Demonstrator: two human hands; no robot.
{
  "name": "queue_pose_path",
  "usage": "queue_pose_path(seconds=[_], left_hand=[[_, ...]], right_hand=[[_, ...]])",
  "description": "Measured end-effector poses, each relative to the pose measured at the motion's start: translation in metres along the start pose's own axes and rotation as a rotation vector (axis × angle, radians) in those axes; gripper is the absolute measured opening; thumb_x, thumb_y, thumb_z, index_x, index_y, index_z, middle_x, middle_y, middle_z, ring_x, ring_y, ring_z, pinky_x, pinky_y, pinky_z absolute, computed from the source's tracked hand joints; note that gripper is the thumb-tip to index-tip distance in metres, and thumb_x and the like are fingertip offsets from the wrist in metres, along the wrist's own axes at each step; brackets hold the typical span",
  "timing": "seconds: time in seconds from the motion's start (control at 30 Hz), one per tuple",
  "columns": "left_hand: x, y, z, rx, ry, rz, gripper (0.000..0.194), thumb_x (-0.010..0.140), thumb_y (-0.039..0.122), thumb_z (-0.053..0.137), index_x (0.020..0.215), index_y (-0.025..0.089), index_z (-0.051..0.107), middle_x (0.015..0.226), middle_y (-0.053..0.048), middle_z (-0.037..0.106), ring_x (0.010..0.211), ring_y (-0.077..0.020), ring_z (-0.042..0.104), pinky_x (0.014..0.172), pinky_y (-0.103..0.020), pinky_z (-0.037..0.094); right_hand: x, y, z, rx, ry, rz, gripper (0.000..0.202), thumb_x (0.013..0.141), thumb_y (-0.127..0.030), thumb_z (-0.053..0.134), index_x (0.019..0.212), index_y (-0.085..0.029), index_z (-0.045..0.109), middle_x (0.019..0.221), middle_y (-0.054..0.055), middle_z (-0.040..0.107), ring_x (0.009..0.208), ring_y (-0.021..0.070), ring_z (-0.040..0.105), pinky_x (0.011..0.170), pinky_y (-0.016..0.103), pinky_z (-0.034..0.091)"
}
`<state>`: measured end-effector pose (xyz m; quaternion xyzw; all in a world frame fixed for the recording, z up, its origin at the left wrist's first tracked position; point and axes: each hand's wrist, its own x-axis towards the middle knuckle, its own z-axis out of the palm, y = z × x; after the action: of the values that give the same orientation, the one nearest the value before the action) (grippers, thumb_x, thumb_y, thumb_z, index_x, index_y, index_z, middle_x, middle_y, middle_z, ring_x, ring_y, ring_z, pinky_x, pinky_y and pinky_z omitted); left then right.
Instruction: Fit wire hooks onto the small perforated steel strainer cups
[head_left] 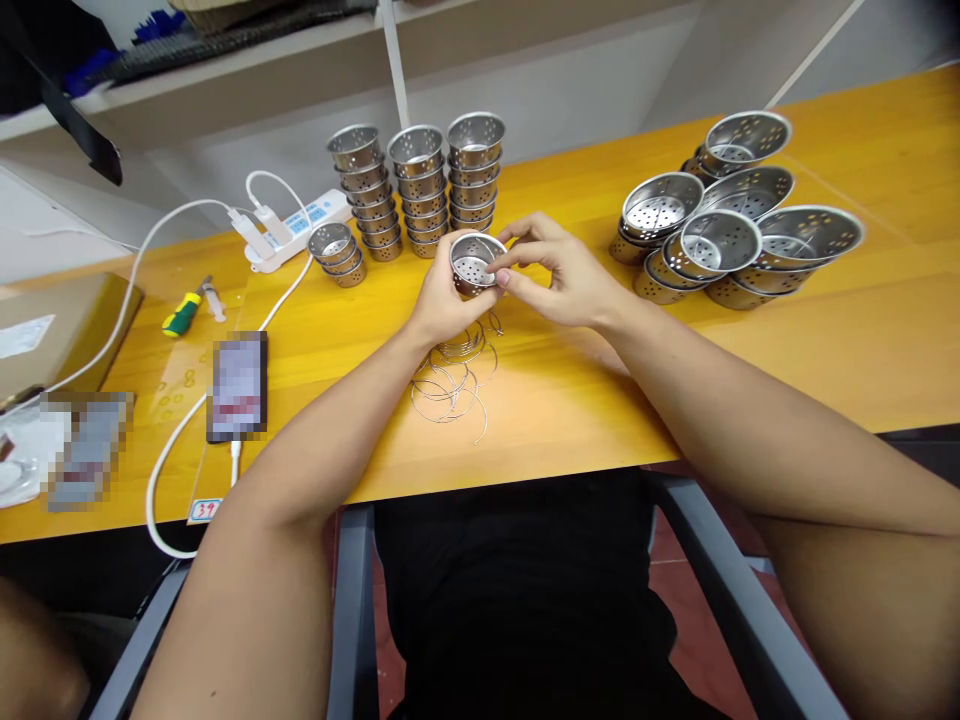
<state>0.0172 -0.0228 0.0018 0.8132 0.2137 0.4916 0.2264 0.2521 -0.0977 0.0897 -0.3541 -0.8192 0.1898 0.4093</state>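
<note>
My left hand [444, 293] is wrapped round a small perforated metal cup [474, 262], its open top tilted toward me. At the cup's right rim, my right hand [555, 270] has its thumb and fingertips drawn together in a pinch. Whatever lies between those fingertips, if anything, is too small to make out. Just below the hands, a loose heap of thin metal wire rings [454, 385] lies on the yellow table [540, 420].
Behind my hands stand tall stacks of perforated cups [417, 190], with a shorter stack [337, 255] beside a power strip [300, 230]. More cups [712, 245] cluster at right. Leftward lie a phone [237, 388] on a white cable, a screwdriver [182, 312] and a cardboard box [60, 335].
</note>
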Motion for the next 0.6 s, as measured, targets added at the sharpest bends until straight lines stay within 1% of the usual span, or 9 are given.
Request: queue_pose_path(seconds=[0.13,0.2,0.3,0.37,0.47,0.6], left_hand=[[0.0009,0.0006,0.0003,0.016,0.003,0.017,0.086,0.108,0.068,0.074,0.172,0.036,0.027,0.157,-0.013,0.061,0.148,-0.0327,0.069,0.136,-0.061,0.052],[0.0006,-0.0003,-0.0001,0.018,0.009,0.015,0.086,0.107,0.068,0.076,0.171,0.035,0.028,0.156,-0.013,0.062,0.145,-0.0318,0.071,0.134,-0.060,0.055],[-0.0008,-0.0017,-0.0002,0.009,0.006,0.007,0.085,0.108,0.067,0.075,0.171,0.034,0.028,0.156,-0.013,0.062,0.143,-0.0307,0.072,0.134,-0.059,0.055],[-0.0016,-0.0016,0.0005,0.009,0.000,0.000,0.085,0.108,0.065,0.076,0.170,0.034,0.027,0.157,-0.013,0.061,0.144,-0.0309,0.071,0.134,-0.059,0.054],[-0.0019,0.0010,0.0022,0.010,0.009,0.001,0.084,0.106,0.063,0.079,0.168,0.033,0.032,0.155,-0.012,0.062,0.143,-0.0308,0.072,0.133,-0.058,0.056],[-0.0007,0.0079,0.0037,0.023,0.015,-0.008,0.083,0.104,0.062,0.081,0.166,0.033,0.034,0.152,-0.011,0.064,0.139,-0.0292,0.075,0.129,-0.055,0.060]], right_hand=[[0.0009,-0.0011,-0.0014,0.020,0.021,-0.028,0.060,0.102,-0.083,0.072,0.131,-0.032,0.086,0.140,0.014,0.082,0.126,0.0398,0.078,0.121,0.065,0.060],[0.0014,-0.0023,-0.0034,0.003,0.008,-0.033,0.058,0.102,-0.082,0.073,0.128,-0.032,0.086,0.139,0.013,0.084,0.125,0.0397,0.078,0.122,0.064,0.060],[0.0017,-0.0026,-0.0060,-0.026,-0.008,-0.048,0.054,0.104,-0.079,0.073,0.122,-0.031,0.088,0.142,0.013,0.083,0.130,0.0409,0.078,0.124,0.065,0.058],[0.0013,-0.0022,-0.0065,-0.029,-0.015,-0.049,0.051,0.105,-0.077,0.073,0.121,-0.031,0.088,0.143,0.013,0.083,0.132,0.0413,0.078,0.125,0.064,0.057],[0.0005,-0.0024,-0.0045,-0.046,-0.036,-0.023,0.050,0.107,-0.074,0.071,0.123,-0.030,0.090,0.147,0.014,0.081,0.137,0.0424,0.076,0.128,0.065,0.055],[-0.0004,-0.0051,0.0005,-0.077,-0.079,0.025,0.053,0.110,-0.072,0.064,0.128,-0.030,0.090,0.155,0.016,0.074,0.147,0.0447,0.068,0.133,0.069,0.049]])
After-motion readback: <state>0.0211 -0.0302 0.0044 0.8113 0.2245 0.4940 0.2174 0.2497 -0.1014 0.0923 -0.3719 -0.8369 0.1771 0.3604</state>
